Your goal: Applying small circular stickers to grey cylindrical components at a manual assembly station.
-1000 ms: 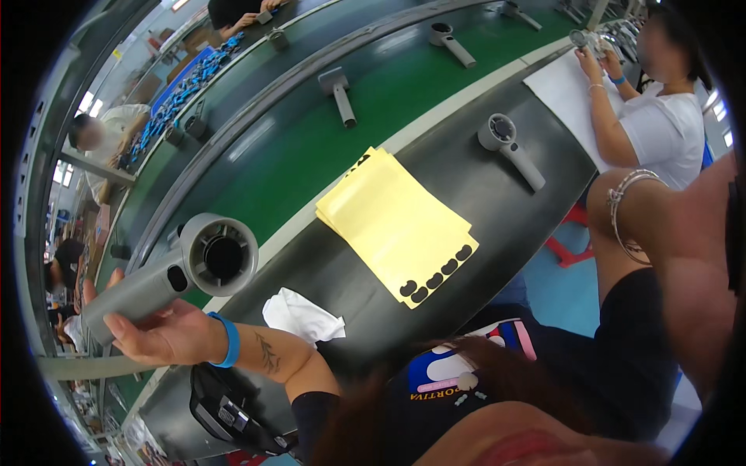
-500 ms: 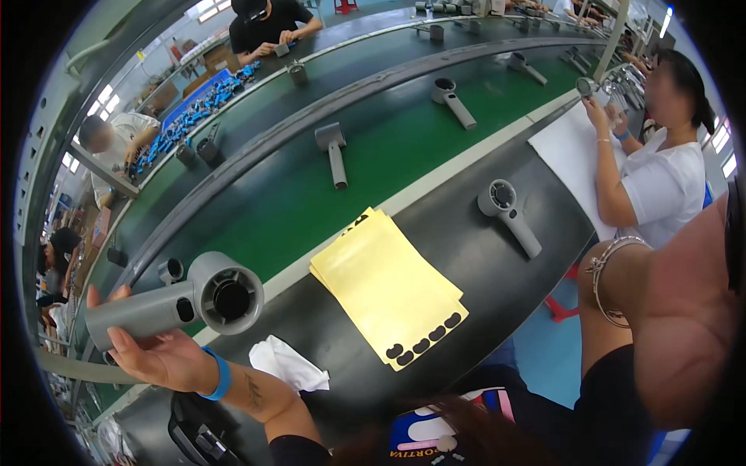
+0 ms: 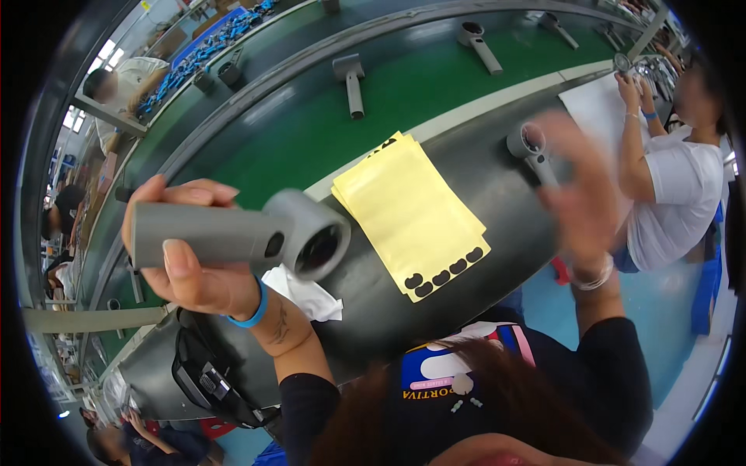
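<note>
Two hands out front now: right hand (image 3: 583, 186), earlier raised at the frame's edge, has dropped beside the far fan (image 3: 517, 144); too blurred to tell grip or contact. Left hand (image 3: 198, 283) clamped round grey fan's (image 3: 206, 233) handle, left of yellow sheets (image 3: 412, 210), ring nearer them than before.

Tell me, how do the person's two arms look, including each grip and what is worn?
The left arm has a short dark sleeve, a blue wristband and a dark tattoo on the forearm. The right arm has a matching sleeve and a thin, shiny bracelet. The left grip and the blurred right grip show no glove.
</note>
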`<act>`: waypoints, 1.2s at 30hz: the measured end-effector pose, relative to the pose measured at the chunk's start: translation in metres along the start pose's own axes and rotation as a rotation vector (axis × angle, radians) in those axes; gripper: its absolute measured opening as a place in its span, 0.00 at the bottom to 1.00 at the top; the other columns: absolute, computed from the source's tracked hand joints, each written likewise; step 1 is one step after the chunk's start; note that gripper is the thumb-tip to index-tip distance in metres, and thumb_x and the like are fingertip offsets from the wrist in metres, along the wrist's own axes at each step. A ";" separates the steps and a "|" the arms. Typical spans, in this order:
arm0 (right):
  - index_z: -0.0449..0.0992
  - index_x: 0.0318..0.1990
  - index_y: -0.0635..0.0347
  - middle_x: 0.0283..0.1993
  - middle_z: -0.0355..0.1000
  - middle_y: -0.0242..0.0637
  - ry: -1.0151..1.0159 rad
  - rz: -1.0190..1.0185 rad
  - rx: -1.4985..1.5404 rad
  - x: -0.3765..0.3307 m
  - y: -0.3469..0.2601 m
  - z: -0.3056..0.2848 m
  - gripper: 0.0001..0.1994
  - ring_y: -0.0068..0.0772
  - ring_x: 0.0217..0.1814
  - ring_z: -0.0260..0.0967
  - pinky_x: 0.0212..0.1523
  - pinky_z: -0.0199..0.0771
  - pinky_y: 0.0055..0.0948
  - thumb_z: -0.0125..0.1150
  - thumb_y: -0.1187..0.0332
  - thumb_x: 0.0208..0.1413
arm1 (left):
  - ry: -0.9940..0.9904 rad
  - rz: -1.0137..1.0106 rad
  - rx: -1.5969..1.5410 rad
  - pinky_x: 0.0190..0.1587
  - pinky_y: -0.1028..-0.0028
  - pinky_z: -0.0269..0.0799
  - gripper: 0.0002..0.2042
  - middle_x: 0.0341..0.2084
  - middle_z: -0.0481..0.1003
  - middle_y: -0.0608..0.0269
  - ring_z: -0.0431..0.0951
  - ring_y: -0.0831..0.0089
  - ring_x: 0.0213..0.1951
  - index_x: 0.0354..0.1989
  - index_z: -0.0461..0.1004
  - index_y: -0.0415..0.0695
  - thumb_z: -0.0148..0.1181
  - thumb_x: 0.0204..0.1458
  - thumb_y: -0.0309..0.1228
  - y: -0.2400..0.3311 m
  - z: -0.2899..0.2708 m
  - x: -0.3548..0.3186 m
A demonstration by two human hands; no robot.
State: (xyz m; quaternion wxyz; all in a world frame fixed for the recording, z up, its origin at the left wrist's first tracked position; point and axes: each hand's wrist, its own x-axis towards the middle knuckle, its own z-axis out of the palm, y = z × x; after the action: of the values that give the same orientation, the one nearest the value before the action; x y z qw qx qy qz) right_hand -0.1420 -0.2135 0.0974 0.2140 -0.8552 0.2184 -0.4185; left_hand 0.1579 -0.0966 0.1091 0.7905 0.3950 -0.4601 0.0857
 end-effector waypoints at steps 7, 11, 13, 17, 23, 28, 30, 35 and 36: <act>0.63 0.61 0.51 0.67 0.54 0.40 -0.629 0.092 -0.300 -0.090 0.058 0.086 0.24 0.41 0.71 0.47 0.67 0.42 0.50 0.56 0.66 0.55 | -0.479 -0.853 -0.298 0.14 0.78 0.70 0.20 0.25 0.70 0.57 0.72 0.74 0.15 0.44 0.65 0.35 0.50 0.53 0.40 -0.010 0.032 -0.024; 0.65 0.59 0.53 0.67 0.53 0.40 -0.520 0.138 -0.256 -0.081 0.059 0.093 0.22 0.40 0.71 0.47 0.67 0.40 0.50 0.54 0.67 0.56 | -0.671 -1.335 -0.366 0.15 0.78 0.69 0.18 0.28 0.72 0.59 0.71 0.75 0.15 0.42 0.67 0.36 0.45 0.56 0.41 -0.078 0.039 -0.085; 0.71 0.52 0.57 0.59 0.63 0.42 -0.382 0.052 -0.228 -0.081 0.052 0.099 0.16 0.41 0.61 0.60 0.60 0.56 0.44 0.56 0.70 0.55 | -0.609 -1.472 -0.382 0.18 0.78 0.69 0.17 0.29 0.73 0.57 0.71 0.75 0.16 0.40 0.68 0.37 0.44 0.57 0.41 -0.111 0.039 -0.113; 0.75 0.39 0.62 0.37 0.70 0.41 -0.335 0.299 0.111 -0.102 0.026 0.113 0.09 0.40 0.39 0.69 0.40 0.70 0.32 0.62 0.73 0.49 | -0.581 -1.518 -0.426 0.19 0.77 0.71 0.18 0.32 0.75 0.52 0.72 0.73 0.17 0.40 0.66 0.37 0.47 0.56 0.43 -0.123 0.042 -0.130; 0.72 0.30 0.56 0.32 0.66 0.37 -0.213 0.255 -0.005 -0.110 0.022 0.143 0.06 0.42 0.36 0.64 0.37 0.62 0.39 0.64 0.70 0.46 | -0.464 -1.574 -0.310 0.17 0.74 0.69 0.16 0.33 0.76 0.50 0.72 0.71 0.15 0.39 0.67 0.39 0.46 0.56 0.42 -0.120 0.038 -0.139; 0.71 0.33 0.56 0.36 0.63 0.35 -0.250 0.248 0.014 -0.113 0.018 0.144 0.06 0.38 0.41 0.61 0.42 0.59 0.34 0.62 0.70 0.48 | -0.541 -1.487 -0.264 0.17 0.76 0.70 0.18 0.35 0.75 0.50 0.71 0.73 0.15 0.42 0.65 0.36 0.44 0.57 0.42 -0.111 0.038 -0.138; 0.71 0.34 0.56 0.36 0.63 0.34 -0.241 0.254 -0.010 -0.111 0.018 0.142 0.07 0.38 0.41 0.61 0.43 0.58 0.34 0.62 0.70 0.48 | -0.559 -1.473 -0.266 0.17 0.75 0.70 0.18 0.35 0.75 0.50 0.72 0.73 0.15 0.42 0.65 0.36 0.44 0.57 0.42 -0.111 0.040 -0.140; 0.70 0.33 0.56 0.36 0.63 0.33 -0.236 0.172 -0.039 -0.115 0.025 0.147 0.06 0.36 0.41 0.61 0.42 0.58 0.33 0.61 0.71 0.48 | -0.590 -1.462 -0.239 0.18 0.78 0.71 0.18 0.36 0.75 0.50 0.71 0.75 0.16 0.42 0.66 0.37 0.44 0.56 0.42 -0.110 0.046 -0.138; 0.70 0.33 0.56 0.36 0.63 0.33 -0.232 0.175 -0.035 -0.115 0.026 0.148 0.06 0.36 0.41 0.61 0.42 0.58 0.33 0.61 0.71 0.48 | -0.593 -1.463 -0.234 0.18 0.78 0.71 0.18 0.36 0.75 0.50 0.71 0.75 0.16 0.42 0.66 0.37 0.44 0.56 0.42 -0.110 0.047 -0.138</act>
State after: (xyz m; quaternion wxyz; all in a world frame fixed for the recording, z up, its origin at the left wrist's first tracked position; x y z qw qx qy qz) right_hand -0.0910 -0.1437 -0.0711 0.2588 -0.8791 0.2732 -0.2926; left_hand 0.1046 -0.1722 -0.0484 0.5271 0.5176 -0.2812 -0.6125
